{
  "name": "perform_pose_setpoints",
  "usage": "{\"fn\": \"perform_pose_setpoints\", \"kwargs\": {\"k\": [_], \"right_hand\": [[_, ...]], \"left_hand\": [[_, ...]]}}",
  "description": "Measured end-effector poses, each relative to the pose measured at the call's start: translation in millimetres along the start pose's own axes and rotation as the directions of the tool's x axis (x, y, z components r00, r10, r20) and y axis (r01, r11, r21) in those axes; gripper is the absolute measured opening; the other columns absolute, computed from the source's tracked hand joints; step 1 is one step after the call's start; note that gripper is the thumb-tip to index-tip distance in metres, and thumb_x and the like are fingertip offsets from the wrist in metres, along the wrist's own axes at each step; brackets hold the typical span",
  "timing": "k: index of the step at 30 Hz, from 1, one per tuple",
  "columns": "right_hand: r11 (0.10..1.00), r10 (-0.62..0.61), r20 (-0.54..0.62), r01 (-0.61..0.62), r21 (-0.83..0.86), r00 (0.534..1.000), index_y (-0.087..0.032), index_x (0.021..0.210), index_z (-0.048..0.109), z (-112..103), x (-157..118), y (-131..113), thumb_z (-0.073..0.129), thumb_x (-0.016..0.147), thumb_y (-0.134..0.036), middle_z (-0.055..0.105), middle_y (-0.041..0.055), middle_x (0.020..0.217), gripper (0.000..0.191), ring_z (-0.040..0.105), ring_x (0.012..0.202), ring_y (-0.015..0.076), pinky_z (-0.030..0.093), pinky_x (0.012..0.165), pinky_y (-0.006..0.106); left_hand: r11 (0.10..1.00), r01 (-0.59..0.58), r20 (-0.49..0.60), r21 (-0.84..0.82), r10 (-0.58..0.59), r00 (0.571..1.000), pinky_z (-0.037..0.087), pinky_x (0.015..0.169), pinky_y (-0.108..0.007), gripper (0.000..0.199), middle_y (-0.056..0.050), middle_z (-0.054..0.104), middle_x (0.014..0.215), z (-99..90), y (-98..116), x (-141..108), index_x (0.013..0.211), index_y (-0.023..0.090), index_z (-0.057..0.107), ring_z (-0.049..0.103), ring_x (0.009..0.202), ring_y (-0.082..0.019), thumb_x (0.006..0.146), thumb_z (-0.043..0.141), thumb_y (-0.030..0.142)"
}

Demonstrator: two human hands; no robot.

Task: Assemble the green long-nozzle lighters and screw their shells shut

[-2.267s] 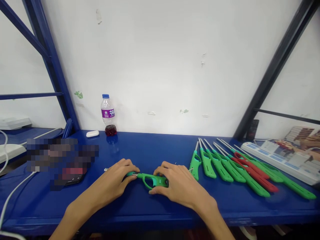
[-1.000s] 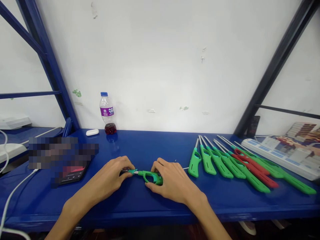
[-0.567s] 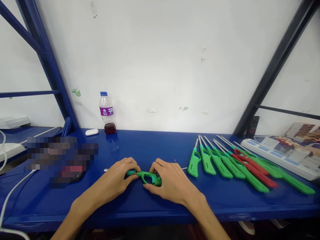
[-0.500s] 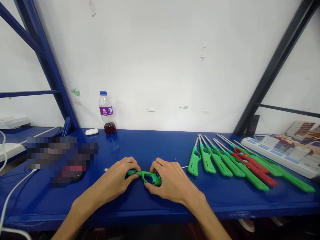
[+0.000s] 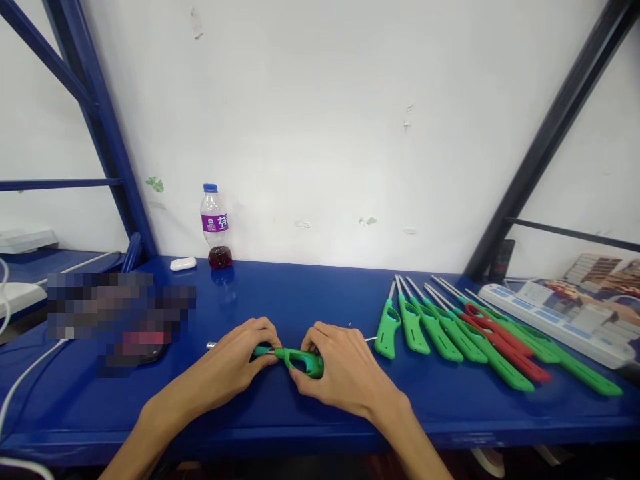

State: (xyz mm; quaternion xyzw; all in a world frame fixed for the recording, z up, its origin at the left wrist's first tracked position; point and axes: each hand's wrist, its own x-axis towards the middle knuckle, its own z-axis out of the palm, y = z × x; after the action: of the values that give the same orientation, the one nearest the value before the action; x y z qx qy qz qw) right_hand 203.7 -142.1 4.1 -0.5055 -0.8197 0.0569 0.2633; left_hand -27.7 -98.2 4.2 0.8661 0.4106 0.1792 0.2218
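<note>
A green long-necked gas lighter (image 5: 311, 364) lies sideways just above the blue tabletop, between my two hands. My left hand (image 5: 250, 350) is closed around its neck end, where a darker green collar shows at the fingertips. The metal tip (image 5: 211, 345) sticks out to the left beyond that hand. My right hand (image 5: 340, 363) grips the lighter's handle beside the trigger loop, thumb below and fingers above. Most of the handle is hidden under the right palm. A thin white rod (image 5: 371, 339) pokes out to the right, behind the right hand.
Several green lighters (image 5: 418, 327) and red ones (image 5: 520, 357) lie in a row on the right. Behind them is a white power strip (image 5: 550, 320). At the back left stand a drink bottle (image 5: 216, 230) and a small white case (image 5: 183, 265). Blurred dark objects (image 5: 145, 333) lie left.
The view has shifted slightly. Both hands keep their hold on the lighter, and a bit more of the metal neck seems to show beside the left fingertips.
</note>
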Motion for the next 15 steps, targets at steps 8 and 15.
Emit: {"fn": "perform_pose_setpoints", "kwargs": {"k": [8,15], "right_hand": [[0.999,0.025,-0.017,-0.025,-0.023,1.0,-0.022,0.081,0.062,2.4,1.8,0.8,0.073,0.083,-0.039,0.07,-0.0034,0.083,0.02,0.062,0.077,0.0163,0.028,0.068,0.031],[0.998,0.04,-0.034,-0.042,-0.046,0.999,-0.022,0.081,0.065,2.2,3.5,-0.8,0.074,0.081,-0.038,0.07,-0.0026,0.081,0.018,0.062,0.078,0.017,0.028,0.067,0.031]], "left_hand": [[1.0,0.005,-0.02,-0.011,-0.005,1.0,0.045,0.096,-0.036,0.016,-0.001,0.065,0.111,1.5,-0.2,0.5,0.099,0.026,0.067,0.062,0.106,-0.023,0.101,0.052,0.031],[0.999,0.023,-0.029,-0.029,-0.023,0.999,0.046,0.096,-0.037,0.015,-0.001,0.065,0.11,4.7,-2.5,-0.2,0.097,0.026,0.067,0.061,0.105,-0.023,0.1,0.053,0.031]]}}
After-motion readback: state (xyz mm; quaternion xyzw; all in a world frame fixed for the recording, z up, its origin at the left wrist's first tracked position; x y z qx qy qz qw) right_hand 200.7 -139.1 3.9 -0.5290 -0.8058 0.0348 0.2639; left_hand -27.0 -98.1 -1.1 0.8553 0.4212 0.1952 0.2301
